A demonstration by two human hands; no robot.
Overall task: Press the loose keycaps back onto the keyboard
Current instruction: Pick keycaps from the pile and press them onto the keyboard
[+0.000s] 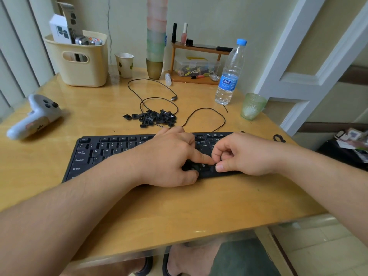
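Black keyboard lies on wooden table, near the front edge; several key sockets on its left half show bare. Loose keycaps sit piled just behind it, inside loops of its cable. Left hand rests on the keyboard's middle, index finger extended and pressing down on a key in the lower right rows, thumb on the front edge. Right hand beside it, fingers curled, thumb and fingertips meeting at the same spot; cannot tell whether it pinches a keycap. Water bottle and green cup stand behind right.
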